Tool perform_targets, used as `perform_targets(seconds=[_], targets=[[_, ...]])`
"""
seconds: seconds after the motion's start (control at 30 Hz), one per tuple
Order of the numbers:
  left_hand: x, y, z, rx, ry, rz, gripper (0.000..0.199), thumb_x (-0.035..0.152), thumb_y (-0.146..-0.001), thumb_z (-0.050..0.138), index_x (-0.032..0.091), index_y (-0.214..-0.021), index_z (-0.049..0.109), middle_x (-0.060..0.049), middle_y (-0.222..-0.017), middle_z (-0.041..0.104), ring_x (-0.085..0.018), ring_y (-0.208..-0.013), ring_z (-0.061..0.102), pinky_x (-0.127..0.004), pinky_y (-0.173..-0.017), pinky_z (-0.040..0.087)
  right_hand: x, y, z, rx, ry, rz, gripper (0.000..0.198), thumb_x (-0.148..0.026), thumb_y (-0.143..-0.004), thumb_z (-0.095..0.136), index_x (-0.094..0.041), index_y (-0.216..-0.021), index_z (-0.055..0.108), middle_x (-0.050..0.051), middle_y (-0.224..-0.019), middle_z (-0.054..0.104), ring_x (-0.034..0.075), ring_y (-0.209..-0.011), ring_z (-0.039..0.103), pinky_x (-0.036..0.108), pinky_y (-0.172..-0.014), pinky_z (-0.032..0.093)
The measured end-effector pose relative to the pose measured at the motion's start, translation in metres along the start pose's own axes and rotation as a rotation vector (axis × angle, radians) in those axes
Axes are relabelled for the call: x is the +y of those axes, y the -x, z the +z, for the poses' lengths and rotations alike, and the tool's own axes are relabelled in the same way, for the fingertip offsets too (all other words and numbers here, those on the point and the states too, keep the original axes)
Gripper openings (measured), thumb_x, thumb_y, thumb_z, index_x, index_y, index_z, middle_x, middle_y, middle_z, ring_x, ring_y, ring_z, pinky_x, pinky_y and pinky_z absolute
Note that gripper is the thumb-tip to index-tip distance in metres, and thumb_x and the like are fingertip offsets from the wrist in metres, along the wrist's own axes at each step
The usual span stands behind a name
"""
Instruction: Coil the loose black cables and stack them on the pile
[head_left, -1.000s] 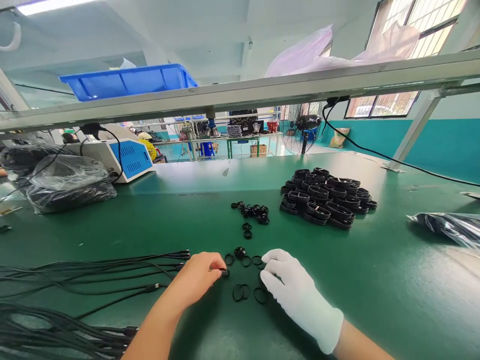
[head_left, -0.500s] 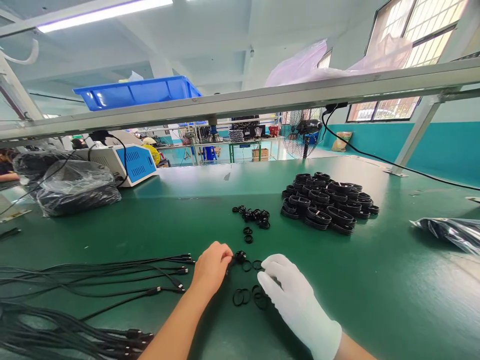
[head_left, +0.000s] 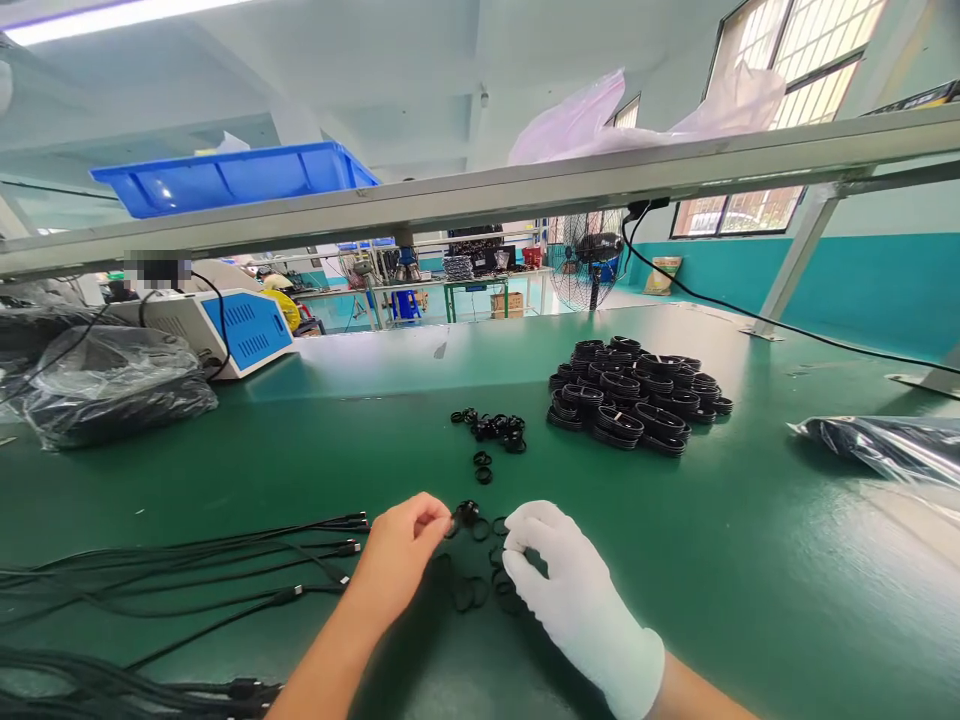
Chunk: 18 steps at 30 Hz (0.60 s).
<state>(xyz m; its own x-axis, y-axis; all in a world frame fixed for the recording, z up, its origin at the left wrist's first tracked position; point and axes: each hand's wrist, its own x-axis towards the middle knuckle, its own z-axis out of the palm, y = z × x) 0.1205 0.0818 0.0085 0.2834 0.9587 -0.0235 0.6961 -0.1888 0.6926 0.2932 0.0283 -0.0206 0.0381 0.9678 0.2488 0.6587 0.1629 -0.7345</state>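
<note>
- Small black ring (head_left: 466, 513): lies near the front middle of the green table (head_left: 750, 560), pinched at the fingertips of the left hand (head_left: 397, 550); it sits at the far right tip of that hand, so close that no gap shows.
- Left hand, bare: fingers curled and closed on the ring, the forearm running in from the near left edge.
- Right hand (head_left: 559, 580), in a white glove: lies just right of the ring, fingers bent toward a loose ring below them; whether it grips anything cannot be told, as the fingertips hide the contact.
- Governing relation: the ring lies between the two hands, touching the left and just apart from the right; the left hand is the nearer. Being round, it shows no long axis.
- Loose rings (head_left: 469, 592): scattered flat on the table just near and right of the held ring, partly covered by the gloved fingers.
- Small heap of rings (head_left: 495, 428): farther back, well apart from both hands.
- Stack of coiled cables (head_left: 637, 395): far right of the heap.
- Black cables (head_left: 187, 570): stretched along the table to the left, plug ends pointing toward the left hand; cut off at the left edge.
- Plastic-wrapped bundles (head_left: 112, 385): far left, contents hard to make out.
</note>
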Motion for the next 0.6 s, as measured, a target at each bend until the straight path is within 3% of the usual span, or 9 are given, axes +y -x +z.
perform_targets(seconds=[0.1, 0.2, 0.33, 0.5, 0.6], targets=[[-0.007, -0.003, -0.004, -0.065, -0.085, 0.025, 0.017, 0.027, -0.075, 0.049, 0.022, -0.071, 0.065, 0.001, -0.076, 0.063, -0.016, -0.072, 0.056, -0.024, -0.064, 0.039, 0.001, 0.002, 0.0, -0.066, 0.06, 0.011, 0.015, -0.016, -0.076, 0.043, -0.021, -0.065, 0.052, -0.002, -0.103, 0.057, 0.018, -0.091, 0.049, 0.032, -0.079, 0.038], [-0.007, -0.008, 0.004, 0.033, -0.208, 0.014, 0.021, 0.025, -0.081, 0.044, 0.024, -0.084, 0.065, 0.0, -0.083, 0.062, -0.016, -0.075, 0.056, -0.025, -0.067, 0.039, -0.002, 0.003, 0.0, -0.113, 0.099, -0.014, 0.016, -0.014, -0.074, 0.043, -0.022, -0.067, 0.055, -0.002, -0.108, 0.056, 0.019, -0.093, 0.049, 0.034, -0.08, 0.038], [-0.002, -0.017, 0.021, 0.11, -0.267, -0.011, 0.016, 0.02, -0.082, 0.044, 0.024, -0.083, 0.06, 0.001, -0.081, 0.058, -0.015, -0.073, 0.055, -0.025, -0.067, 0.037, -0.003, 0.003, 0.0, -0.064, 0.081, -0.015, 0.019, -0.012, -0.074, 0.04, -0.023, -0.073, 0.056, 0.0, -0.107, 0.056, 0.019, -0.093, 0.049, 0.034, -0.081, 0.039], [-0.002, -0.027, 0.028, 0.124, -0.264, -0.032, 0.008, 0.015, -0.074, 0.054, 0.022, -0.076, 0.057, 0.002, -0.078, 0.055, -0.016, -0.074, 0.053, -0.026, -0.065, 0.035, 0.001, 0.001, -0.003, 0.036, -0.04, 0.023, 0.019, -0.019, -0.078, 0.038, -0.023, -0.078, 0.057, 0.002, -0.103, 0.058, 0.02, -0.094, 0.051, 0.036, -0.084, 0.04], [-0.005, -0.032, 0.022, 0.106, -0.148, -0.016, 0.006, 0.016, -0.076, 0.051, 0.02, -0.072, 0.055, 0.002, -0.073, 0.054, -0.014, -0.07, 0.052, -0.024, -0.064, 0.037, -0.001, -0.003, -0.01, 0.055, -0.227, 0.164, 0.018, -0.023, -0.075, 0.041, -0.023, -0.084, 0.057, 0.002, -0.094, 0.06, 0.018, -0.082, 0.056, 0.032, -0.074, 0.045]])
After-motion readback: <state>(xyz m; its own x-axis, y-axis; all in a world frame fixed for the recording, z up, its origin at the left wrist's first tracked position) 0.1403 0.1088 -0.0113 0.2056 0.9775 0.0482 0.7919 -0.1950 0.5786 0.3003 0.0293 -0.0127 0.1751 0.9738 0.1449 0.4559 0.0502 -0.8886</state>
